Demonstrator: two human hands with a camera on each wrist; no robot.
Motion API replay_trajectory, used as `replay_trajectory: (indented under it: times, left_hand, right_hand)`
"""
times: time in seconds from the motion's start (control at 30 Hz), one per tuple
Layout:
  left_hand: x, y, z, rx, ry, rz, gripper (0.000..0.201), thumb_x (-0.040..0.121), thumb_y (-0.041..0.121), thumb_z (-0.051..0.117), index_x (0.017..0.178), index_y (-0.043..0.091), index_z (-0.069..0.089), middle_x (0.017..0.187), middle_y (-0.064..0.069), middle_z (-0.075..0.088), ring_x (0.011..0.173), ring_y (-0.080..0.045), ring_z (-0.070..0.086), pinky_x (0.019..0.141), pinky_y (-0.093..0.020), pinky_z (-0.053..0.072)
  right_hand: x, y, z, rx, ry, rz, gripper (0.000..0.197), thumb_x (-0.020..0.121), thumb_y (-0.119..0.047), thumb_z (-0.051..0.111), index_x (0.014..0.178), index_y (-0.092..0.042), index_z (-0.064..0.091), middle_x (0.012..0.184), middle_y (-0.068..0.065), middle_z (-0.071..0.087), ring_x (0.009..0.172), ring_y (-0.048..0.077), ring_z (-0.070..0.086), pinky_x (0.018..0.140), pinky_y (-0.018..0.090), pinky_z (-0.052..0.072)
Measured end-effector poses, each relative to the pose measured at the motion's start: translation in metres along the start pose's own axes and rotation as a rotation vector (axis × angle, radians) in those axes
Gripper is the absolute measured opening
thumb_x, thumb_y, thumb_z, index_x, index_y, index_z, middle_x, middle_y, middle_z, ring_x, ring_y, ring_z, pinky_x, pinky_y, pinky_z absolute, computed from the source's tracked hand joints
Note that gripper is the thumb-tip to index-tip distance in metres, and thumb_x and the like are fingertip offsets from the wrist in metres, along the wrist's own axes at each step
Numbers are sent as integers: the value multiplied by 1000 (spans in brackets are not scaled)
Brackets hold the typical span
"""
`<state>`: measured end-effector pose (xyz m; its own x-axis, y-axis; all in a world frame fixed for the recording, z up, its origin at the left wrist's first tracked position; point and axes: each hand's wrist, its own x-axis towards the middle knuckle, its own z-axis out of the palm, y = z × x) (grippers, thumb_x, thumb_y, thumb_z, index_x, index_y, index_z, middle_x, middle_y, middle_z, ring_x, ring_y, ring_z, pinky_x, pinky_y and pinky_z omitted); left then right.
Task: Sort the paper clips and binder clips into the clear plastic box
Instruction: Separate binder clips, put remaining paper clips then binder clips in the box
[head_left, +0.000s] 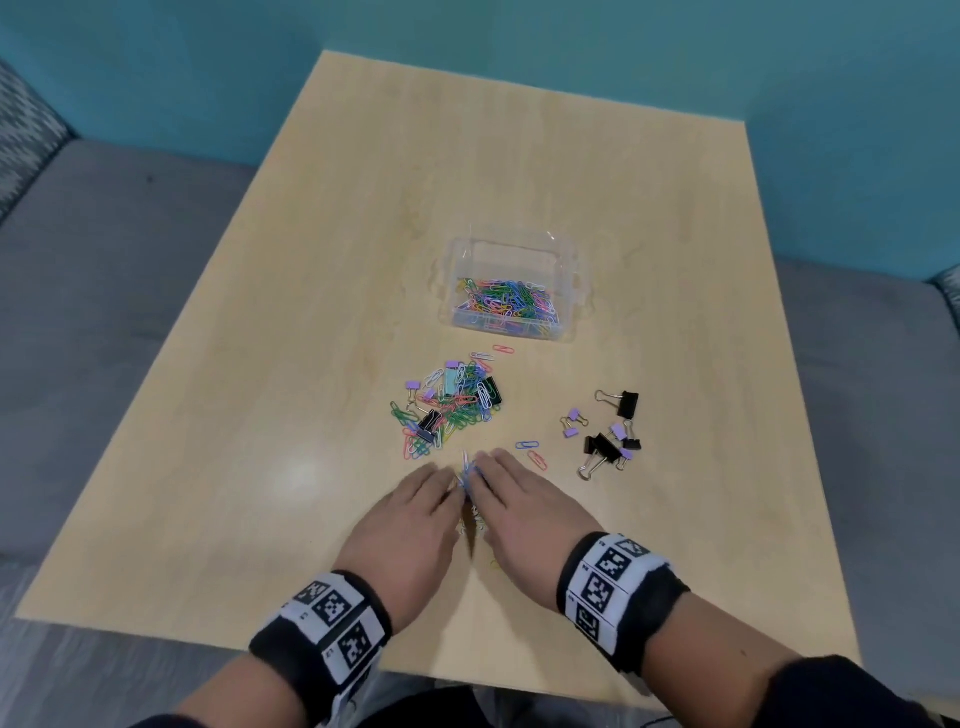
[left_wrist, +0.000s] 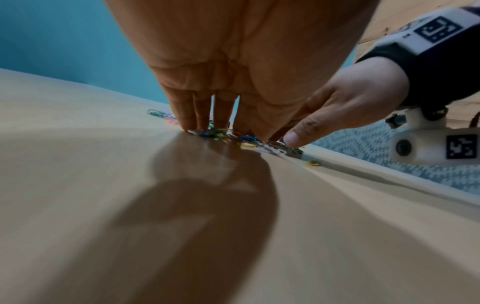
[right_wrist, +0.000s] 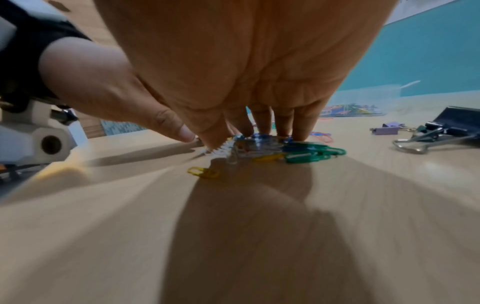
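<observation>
My left hand (head_left: 434, 486) and right hand (head_left: 491, 470) stand edge-on on the wooden table (head_left: 260, 467), palms facing, straight fingers pressing a small bunch of coloured paper clips (head_left: 470, 480) between them. In the right wrist view the bunch (right_wrist: 275, 149) lies under my right fingers (right_wrist: 283, 125), with green clips sticking out and a yellow clip (right_wrist: 202, 171) loose in front. The left wrist view shows my left fingers (left_wrist: 202, 117) on the clips (left_wrist: 226, 135). The clear plastic box (head_left: 511, 245) stands beyond, holding several paper clips.
A mixed pile of paper clips and binder clips (head_left: 449, 402) lies between my hands and the box. A group of black and purple binder clips (head_left: 608, 436) sits to the right, with loose paper clips (head_left: 532, 452) near my right hand. The table's near edge is close behind my wrists.
</observation>
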<state>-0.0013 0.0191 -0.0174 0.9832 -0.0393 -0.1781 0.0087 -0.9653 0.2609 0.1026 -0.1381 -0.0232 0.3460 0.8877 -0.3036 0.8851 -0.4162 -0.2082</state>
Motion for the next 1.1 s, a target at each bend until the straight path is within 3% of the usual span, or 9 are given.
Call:
replay_trajectory:
  times: [0.1, 0.2, 0.33, 0.43, 0.5, 0.63, 0.77, 0.93, 1.1]
  left_hand:
    - [-8, 0, -6, -74, 59, -41, 44, 83, 34, 40, 117, 12, 59, 117, -7, 60, 103, -29, 58, 89, -35, 51]
    - [-20, 0, -9, -187, 90, -214, 54, 78, 48, 59, 122, 17, 53, 108, -3, 54, 89, -26, 53, 77, -35, 51]
    - [-12, 7, -5, -269, -22, -279, 84, 70, 58, 68, 139, 24, 34, 116, 2, 43, 100, -22, 41, 88, -31, 42]
    - [8, 15, -2, -282, -37, -268, 85, 72, 50, 70, 142, 27, 28, 115, 3, 37, 104, -20, 37, 91, -32, 41]
    - [20, 17, -1, -280, -38, -268, 76, 76, 44, 69, 139, 28, 30, 114, 3, 36, 105, -20, 37, 88, -34, 44]
    - [39, 13, 3, -264, -21, -264, 40, 83, 26, 59, 122, 24, 50, 103, 1, 40, 95, -21, 45, 76, -34, 47]
    - [48, 7, 7, -197, 7, -236, 13, 87, 19, 54, 99, 21, 58, 91, 1, 40, 72, -20, 45, 59, -35, 46]
    - [49, 4, 2, -97, -9, -181, 15, 77, 5, 61, 84, 18, 57, 81, 2, 35, 59, -19, 32, 49, -31, 32]
    - [49, 4, -7, -86, -53, -150, 31, 64, -1, 70, 65, 17, 45, 69, 3, 30, 48, -18, 26, 41, -27, 24]
  right_hand:
    - [-22, 2, -6, 87, 130, -5, 56, 86, -19, 54, 138, -3, 39, 144, 16, 42, 134, 35, 39, 106, 43, 41]
    - [-55, 11, -12, 219, 217, 253, 57, 87, -23, 54, 140, -14, 35, 137, 8, 46, 119, 30, 50, 92, 34, 48]
    - [-69, 6, -6, 307, 27, 467, 76, 87, -48, 55, 149, -26, 17, 136, -2, 31, 119, 22, 38, 92, 29, 42]
    - [-47, -1, -3, 307, 35, 452, 85, 81, -52, 62, 148, -30, 15, 134, -3, 28, 117, 21, 34, 94, 30, 41]
    - [-28, -3, -3, 320, 71, 437, 80, 83, -48, 63, 147, -30, 19, 132, -1, 31, 115, 22, 35, 93, 31, 41]
    - [0, -2, -8, 318, 89, 402, 55, 90, -28, 56, 141, -25, 34, 125, 4, 37, 108, 24, 41, 86, 35, 46]
    - [10, 3, -12, 265, 101, 374, 25, 89, -9, 50, 113, -16, 50, 113, 7, 42, 96, 28, 46, 68, 37, 44]
    - [9, 9, -11, 209, 119, 338, 23, 79, 2, 61, 95, -13, 54, 96, 8, 48, 73, 25, 45, 57, 32, 28]
    - [6, 15, -16, 227, 132, 334, 23, 79, 0, 65, 86, -15, 49, 86, 4, 46, 63, 19, 31, 51, 30, 25]
